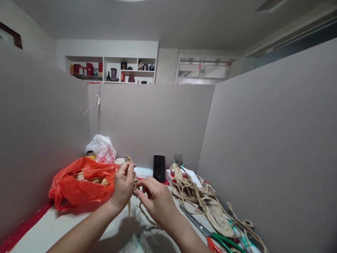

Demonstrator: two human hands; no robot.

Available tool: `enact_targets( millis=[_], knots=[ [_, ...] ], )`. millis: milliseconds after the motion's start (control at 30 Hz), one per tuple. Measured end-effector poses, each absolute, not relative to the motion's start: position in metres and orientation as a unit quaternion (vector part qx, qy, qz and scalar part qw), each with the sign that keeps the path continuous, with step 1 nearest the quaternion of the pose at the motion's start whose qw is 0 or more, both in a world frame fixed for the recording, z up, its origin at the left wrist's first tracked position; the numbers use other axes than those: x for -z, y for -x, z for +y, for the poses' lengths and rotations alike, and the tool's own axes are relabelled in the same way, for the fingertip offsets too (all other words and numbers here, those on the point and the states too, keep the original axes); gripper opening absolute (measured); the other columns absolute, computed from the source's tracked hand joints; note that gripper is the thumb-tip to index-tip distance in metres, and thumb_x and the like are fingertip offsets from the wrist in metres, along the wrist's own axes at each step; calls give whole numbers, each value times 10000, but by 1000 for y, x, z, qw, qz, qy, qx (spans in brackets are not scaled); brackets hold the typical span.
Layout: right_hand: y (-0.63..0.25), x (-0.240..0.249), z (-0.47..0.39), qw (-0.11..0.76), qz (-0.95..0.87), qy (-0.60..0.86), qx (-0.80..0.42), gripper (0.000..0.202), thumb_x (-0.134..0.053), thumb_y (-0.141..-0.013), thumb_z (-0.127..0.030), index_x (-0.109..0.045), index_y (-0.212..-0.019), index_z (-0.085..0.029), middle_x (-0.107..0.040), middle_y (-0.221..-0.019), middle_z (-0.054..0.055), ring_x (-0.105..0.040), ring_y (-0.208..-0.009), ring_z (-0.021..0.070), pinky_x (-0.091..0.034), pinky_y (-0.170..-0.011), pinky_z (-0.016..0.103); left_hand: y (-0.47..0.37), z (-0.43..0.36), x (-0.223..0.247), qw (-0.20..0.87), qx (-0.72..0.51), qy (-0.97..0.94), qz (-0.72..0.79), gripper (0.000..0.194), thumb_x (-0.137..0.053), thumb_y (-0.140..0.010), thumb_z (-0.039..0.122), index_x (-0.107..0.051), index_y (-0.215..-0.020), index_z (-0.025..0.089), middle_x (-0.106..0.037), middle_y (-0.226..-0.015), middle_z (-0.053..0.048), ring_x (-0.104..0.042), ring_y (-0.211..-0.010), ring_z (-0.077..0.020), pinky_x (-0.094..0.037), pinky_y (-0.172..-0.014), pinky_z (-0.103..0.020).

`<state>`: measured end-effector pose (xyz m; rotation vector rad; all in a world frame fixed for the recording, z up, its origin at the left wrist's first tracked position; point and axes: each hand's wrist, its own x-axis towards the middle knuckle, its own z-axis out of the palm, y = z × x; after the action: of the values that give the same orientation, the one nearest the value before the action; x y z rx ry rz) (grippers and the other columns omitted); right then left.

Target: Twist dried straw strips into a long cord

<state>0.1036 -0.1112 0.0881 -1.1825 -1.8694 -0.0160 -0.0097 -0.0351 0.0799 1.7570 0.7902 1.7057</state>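
My left hand (pixel 123 184) is closed around a piece of braided tan straw cord (pixel 129 158), whose tip sticks up above the fingers. My right hand (pixel 155 196) pinches the same cord just to the right, thumb and index finger together on it. Below the hands hangs a thin pale end (pixel 129 208), and a loose strand (pixel 146 215) trails down toward the tabletop. The fingers hide most of the cord's middle.
A red plastic bag (pixel 71 193) with wooden sticks lies left, near a white plastic bag (pixel 101 147), a jar (pixel 90 154) and a white cup (pixel 119 161). A black phone (pixel 159 168) stands behind. Right lie straw cord bundles (pixel 214 216) and scissors (pixel 201 227). Grey partitions (pixel 152 119) enclose the table.
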Motion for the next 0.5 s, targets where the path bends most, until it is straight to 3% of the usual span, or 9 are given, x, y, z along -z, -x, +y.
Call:
enact_targets(
  millis=[233, 500],
  knots=[
    [-93, -72, -106, 430, -721, 538, 82, 63, -507, -787, -136, -546, -777, -185, -565, -728, 19, -502, -616, 141, -318, -564, 245, 6, -32, -72, 226, -620, -682, 315, 230, -422, -871, 342, -526, -750, 177, -514, -640, 23, -478, -569, -95, -372, -562, -198],
    [-99, -89, -109, 452, -770, 449, -37, 150, -470, -688, -46, -448, -695, -194, -490, -672, -15, -453, -612, 116, -340, -562, 219, 13, -19, -80, 307, -634, -632, 323, 238, -458, -841, 379, -549, -763, 174, -488, -611, 30, -440, -546, -92, -349, -532, -191]
  ],
)
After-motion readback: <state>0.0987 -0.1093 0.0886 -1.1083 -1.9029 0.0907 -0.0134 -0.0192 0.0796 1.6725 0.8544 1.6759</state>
